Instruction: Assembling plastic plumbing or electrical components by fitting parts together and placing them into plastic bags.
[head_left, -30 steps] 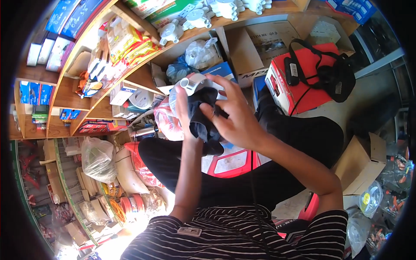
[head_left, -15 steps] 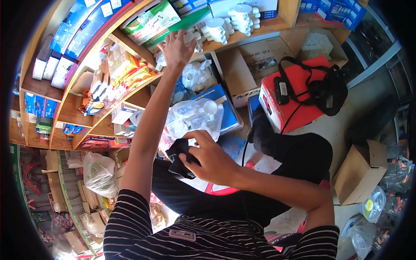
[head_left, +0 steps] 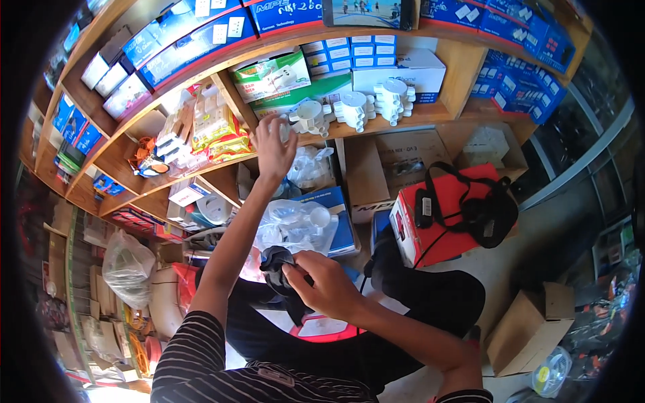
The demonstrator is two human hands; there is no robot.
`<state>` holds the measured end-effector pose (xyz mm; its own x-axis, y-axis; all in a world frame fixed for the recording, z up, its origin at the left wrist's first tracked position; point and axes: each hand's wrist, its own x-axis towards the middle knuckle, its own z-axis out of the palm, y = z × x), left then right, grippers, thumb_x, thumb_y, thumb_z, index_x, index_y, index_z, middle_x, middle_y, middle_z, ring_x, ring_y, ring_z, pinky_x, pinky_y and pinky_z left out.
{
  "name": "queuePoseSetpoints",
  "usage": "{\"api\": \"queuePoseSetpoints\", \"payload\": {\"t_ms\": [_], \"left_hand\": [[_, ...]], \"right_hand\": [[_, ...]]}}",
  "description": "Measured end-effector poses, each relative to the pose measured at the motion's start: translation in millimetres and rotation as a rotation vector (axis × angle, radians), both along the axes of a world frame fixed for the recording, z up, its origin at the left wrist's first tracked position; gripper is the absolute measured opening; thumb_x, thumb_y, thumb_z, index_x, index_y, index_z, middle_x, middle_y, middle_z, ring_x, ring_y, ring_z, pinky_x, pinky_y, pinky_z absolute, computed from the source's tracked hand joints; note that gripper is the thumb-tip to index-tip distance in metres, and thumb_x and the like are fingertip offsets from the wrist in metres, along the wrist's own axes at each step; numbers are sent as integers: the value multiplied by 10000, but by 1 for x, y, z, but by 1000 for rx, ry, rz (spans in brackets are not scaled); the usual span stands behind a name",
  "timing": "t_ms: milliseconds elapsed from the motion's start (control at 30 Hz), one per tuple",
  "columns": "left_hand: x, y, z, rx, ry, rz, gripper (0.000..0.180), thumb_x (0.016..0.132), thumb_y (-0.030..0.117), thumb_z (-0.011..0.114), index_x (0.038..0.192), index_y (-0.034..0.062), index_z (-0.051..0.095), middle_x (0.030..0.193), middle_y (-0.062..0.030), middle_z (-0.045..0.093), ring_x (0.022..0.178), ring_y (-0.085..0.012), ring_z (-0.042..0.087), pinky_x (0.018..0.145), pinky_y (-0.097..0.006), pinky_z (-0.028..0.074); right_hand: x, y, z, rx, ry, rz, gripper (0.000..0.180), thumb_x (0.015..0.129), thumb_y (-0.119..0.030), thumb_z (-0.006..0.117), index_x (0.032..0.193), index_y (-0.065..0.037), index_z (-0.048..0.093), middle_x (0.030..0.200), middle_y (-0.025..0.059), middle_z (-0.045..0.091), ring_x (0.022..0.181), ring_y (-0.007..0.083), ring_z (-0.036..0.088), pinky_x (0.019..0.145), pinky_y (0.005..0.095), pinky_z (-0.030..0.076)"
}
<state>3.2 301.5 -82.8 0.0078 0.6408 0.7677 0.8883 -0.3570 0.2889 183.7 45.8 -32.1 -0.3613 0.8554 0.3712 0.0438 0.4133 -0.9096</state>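
Observation:
My left hand reaches up to the shelf edge, its fingers curled around a white plastic piece that they partly hide. Just right of it on the shelf stand stacks of round white junction boxes with pipe stubs: a near stack, a middle stack and a taller stack. Over my lap, my right hand is closed on a crumpled black cloth, part of which hangs down. A clear plastic bag of white fittings lies just beyond the cloth.
Boxes fill the upper shelves, with a green and white box behind the stacks. Below are an open cardboard box and a red box bearing a black strap. An empty carton sits on the floor at right.
The view has tilted up, showing more of the upper shelves. My left hand stays by the stacks at the shelf edge. The black cloth now hangs lower from my right hand.

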Motion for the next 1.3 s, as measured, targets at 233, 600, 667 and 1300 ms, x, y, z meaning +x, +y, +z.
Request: {"api": "queuePoseSetpoints", "payload": {"t_ms": [233, 600, 667, 1300], "left_hand": [[-47, -7, -23, -88, 146, 25, 308, 879, 82, 675, 1186, 65, 665, 1254, -154, 571, 1202, -380, 539, 1045, -484, 440], [-34, -3, -17, -49, 128, 26, 224, 867, 68, 665, 1085, 38, 706, 1192, -150, 600, 1099, -351, 572, 928, -437, 501], [-26, -20, -8, -28, 55, 34, 215, 875, 91, 678, 1081, 38, 706, 1160, -150, 616, 1072, -339, 590, 922, -415, 501], [11, -275, 42, -510, -1062, -410, 211, 1008, 201, 676, 1090, 8, 704, 925, 1, 679, 908, -78, 613, 844, -252, 474]], "right_hand": [[-14, -4, -1, -30, -85, 77, 250, 993, -162, 617, 848, 36, 567, 738, 172, 555, 632, 313, 554, 629, 400, 433], [-25, -3, 8, 51, -115, 137, 214, 964, -136, 642, 863, 43, 585, 865, 200, 596, 799, 383, 603, 721, 442, 464], [-20, -2, 8, 83, -94, 99, 197, 960, -126, 648, 878, 46, 596, 916, 197, 604, 848, 379, 611, 754, 439, 472], [23, 29, 37, -156, 232, -62, 360, 1048, -324, 613, 889, -1, 603, 820, 1, 529, 700, 78, 582, 543, 222, 459]]}}
